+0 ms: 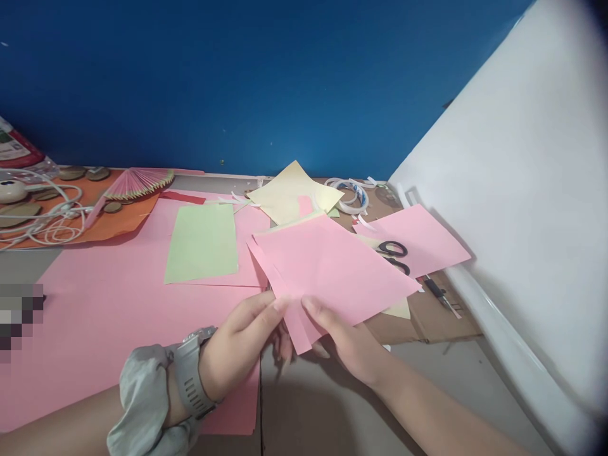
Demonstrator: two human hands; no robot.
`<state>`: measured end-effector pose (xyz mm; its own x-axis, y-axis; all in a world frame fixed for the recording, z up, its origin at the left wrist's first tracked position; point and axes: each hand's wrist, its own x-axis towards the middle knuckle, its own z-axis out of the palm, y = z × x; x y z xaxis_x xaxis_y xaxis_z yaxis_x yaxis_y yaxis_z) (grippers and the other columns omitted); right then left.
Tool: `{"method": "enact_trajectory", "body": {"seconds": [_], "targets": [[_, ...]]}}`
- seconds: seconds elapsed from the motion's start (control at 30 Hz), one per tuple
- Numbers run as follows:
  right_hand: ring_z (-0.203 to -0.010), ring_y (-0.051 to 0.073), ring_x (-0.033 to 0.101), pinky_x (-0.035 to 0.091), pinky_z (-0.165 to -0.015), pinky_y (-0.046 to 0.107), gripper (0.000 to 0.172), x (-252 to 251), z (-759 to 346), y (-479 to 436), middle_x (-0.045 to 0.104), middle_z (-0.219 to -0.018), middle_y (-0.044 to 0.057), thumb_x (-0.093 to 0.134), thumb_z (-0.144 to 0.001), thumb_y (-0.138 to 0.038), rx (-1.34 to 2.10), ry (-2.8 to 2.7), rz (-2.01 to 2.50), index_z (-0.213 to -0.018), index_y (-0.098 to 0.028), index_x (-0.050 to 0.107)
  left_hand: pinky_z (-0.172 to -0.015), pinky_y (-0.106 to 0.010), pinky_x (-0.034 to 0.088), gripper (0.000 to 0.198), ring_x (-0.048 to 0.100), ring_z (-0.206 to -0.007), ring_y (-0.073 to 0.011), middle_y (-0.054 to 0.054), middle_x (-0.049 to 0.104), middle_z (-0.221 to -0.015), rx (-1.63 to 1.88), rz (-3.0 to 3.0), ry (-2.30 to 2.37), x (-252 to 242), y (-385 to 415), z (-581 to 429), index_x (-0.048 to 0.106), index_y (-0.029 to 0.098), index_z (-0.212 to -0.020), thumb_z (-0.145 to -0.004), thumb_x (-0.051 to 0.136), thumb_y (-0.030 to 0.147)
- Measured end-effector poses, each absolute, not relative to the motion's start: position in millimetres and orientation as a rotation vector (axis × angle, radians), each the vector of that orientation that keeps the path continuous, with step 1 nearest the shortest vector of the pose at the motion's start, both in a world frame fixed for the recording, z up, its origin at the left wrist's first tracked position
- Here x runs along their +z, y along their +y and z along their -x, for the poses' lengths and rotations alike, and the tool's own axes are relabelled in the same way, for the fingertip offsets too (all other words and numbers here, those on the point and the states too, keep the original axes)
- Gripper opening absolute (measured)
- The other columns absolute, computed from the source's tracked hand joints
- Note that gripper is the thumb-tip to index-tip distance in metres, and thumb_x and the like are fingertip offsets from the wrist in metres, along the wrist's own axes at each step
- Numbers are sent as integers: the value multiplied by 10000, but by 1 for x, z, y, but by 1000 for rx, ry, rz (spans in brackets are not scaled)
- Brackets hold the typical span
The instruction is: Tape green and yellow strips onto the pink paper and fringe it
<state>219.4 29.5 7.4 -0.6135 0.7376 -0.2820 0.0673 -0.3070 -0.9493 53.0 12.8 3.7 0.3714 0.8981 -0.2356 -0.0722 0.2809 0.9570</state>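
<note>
A pink sheet of paper [332,266] is held up in front of me between both hands, with a narrow folded strip along its left edge. My left hand [251,323] pinches that left edge, thumb on top and fingers underneath. My right hand [342,335] grips the lower edge, its thumb pressed on the paper near the strip. A pale yellow edge shows along the sheet's top. Just behind it lie a pale yellow paper [280,190] and, to the left, a light green paper [202,244].
Black-handled scissors [394,247], another pink paper [422,240], a pen [436,291] and tape rolls [354,196] lie on cardboard [432,323] at right. A pleated fan [137,183] and white cable [61,215] are at left. A white wall [532,177] bounds the right.
</note>
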Motion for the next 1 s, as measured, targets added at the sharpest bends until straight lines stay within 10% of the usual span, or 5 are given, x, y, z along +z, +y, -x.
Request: {"method": "enact_trajectory", "body": {"seconds": [0.67,1.0], "targets": [[-593,125,491,366,-564,240,616,14,-215,30,670,-790,33,181,-989,-412,1877,-1596,913,-824,-164,721,-512,-230,387,421,437,-407,-81,56,482,-440,789,-1181,1013,3,16,-48,432,187,-640,-927,344,482],[-1040,193,546,353,-982,333,448,17,-219,33,653,-1056,36,295,-959,-457,1809,-1626,956,-1019,-238,681,-519,-239,409,429,480,-432,-90,39,500,-471,909,-1119,1009,-1,19,-46,431,185,-621,-926,358,478]]}}
